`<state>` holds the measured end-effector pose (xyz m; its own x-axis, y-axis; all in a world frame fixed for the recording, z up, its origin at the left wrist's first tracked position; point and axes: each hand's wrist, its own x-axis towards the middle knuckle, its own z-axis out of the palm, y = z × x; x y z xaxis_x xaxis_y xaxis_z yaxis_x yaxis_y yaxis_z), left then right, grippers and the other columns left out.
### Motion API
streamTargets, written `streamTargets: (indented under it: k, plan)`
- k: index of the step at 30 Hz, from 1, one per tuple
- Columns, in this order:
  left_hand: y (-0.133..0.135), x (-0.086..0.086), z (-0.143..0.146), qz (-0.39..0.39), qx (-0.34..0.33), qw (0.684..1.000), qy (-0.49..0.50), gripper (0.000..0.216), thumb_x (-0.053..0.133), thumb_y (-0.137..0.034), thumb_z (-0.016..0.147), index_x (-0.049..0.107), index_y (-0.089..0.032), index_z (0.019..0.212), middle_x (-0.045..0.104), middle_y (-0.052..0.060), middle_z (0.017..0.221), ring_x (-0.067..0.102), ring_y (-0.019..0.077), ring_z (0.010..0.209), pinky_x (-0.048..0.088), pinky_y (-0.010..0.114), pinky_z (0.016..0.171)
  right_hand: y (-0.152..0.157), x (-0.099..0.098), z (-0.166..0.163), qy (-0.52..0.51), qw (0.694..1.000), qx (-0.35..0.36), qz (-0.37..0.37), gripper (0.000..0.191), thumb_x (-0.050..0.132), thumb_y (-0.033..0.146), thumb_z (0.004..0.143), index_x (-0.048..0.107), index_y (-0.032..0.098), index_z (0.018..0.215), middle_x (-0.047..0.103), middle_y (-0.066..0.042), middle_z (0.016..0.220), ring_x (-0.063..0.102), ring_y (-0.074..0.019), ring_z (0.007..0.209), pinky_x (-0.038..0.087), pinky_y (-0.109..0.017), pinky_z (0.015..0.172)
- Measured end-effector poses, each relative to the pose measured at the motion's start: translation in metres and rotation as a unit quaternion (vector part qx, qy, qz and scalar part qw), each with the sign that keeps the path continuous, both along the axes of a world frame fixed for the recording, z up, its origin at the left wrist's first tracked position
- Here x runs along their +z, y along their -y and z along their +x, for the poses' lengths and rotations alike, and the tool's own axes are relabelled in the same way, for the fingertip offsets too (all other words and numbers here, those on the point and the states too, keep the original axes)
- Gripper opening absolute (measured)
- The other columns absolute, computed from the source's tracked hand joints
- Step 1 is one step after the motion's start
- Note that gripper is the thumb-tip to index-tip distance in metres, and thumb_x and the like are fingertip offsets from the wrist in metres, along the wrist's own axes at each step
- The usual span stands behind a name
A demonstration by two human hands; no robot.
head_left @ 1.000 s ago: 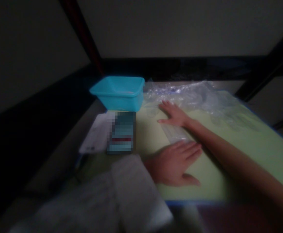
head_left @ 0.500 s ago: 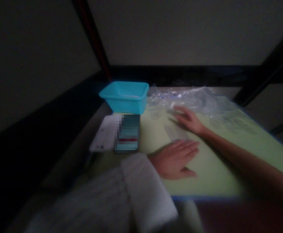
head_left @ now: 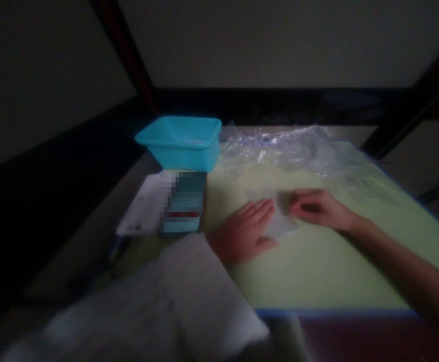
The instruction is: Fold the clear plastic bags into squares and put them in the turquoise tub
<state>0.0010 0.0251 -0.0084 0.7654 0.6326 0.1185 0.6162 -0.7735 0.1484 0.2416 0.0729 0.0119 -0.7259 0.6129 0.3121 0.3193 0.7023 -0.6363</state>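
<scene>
A small clear plastic bag (head_left: 279, 221) lies flat on the pale green mat (head_left: 317, 261). My left hand (head_left: 244, 232), in a white sleeve, rests flat on the bag's left end with its fingers stretched out. My right hand (head_left: 319, 208) lies over the bag's right end, fingers curled down onto it; I cannot see whether they pinch the plastic. The picture is dim and blurred.
A turquoise tub (head_left: 179, 142) stands at the mat's far left corner. In front of it lie a phone (head_left: 183, 202) and a white card (head_left: 142, 211). A heap of clear plastic bags (head_left: 290, 146) runs along the far edge. Dark frame bars rise behind.
My right hand has drawn back from the far heap to the small bag close to me. My left hand has slid a little left along the bag.
</scene>
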Motion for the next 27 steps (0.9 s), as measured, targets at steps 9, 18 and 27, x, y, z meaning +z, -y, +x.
streamTargets:
  k: [9, 18, 27]
  plan:
    - [0.0, 0.007, -0.001, -0.036, -0.039, 0.999, 0.01, 0.078, 0.043, -0.06, 0.088, 0.028, -0.009, 0.144, 0.019, 0.014, 0.154, 0.014, 0.0261, 0.143, 0.012, 0.044, 0.117, 0.02, 0.033, 0.007, 0.134, 0.984, 0.084, 0.08, 0.026, 0.048, 0.026, 0.094, 0.067, 0.015, 0.08, 0.061, -0.005, 0.075, 0.057, -0.0141, 0.071, 0.042, -0.026, 0.066]
    - [0.0, 0.002, -0.003, -0.043, -0.079, 0.996, 0.025, 0.075, 0.038, -0.064, 0.087, 0.03, -0.014, 0.144, 0.018, 0.013, 0.155, 0.013, 0.0283, 0.143, 0.011, 0.045, 0.117, 0.029, 0.03, 0.005, 0.249, 0.929, 0.083, 0.26, 0.023, 0.049, 0.018, 0.092, 0.062, 0.018, 0.073, 0.061, -0.003, 0.074, 0.052, -0.0163, 0.068, 0.035, -0.032, 0.067]
    - [0.0, 0.004, -0.001, -0.029, -0.082, 0.995, 0.037, 0.072, 0.04, -0.062, 0.087, 0.032, -0.016, 0.142, 0.023, 0.014, 0.153, 0.017, 0.0288, 0.143, 0.017, 0.047, 0.115, 0.039, 0.026, -0.003, 0.325, 0.862, 0.048, 0.386, 0.022, 0.053, 0.007, 0.085, 0.063, 0.018, 0.07, 0.06, -0.004, 0.07, 0.052, -0.0181, 0.066, 0.035, -0.035, 0.065]
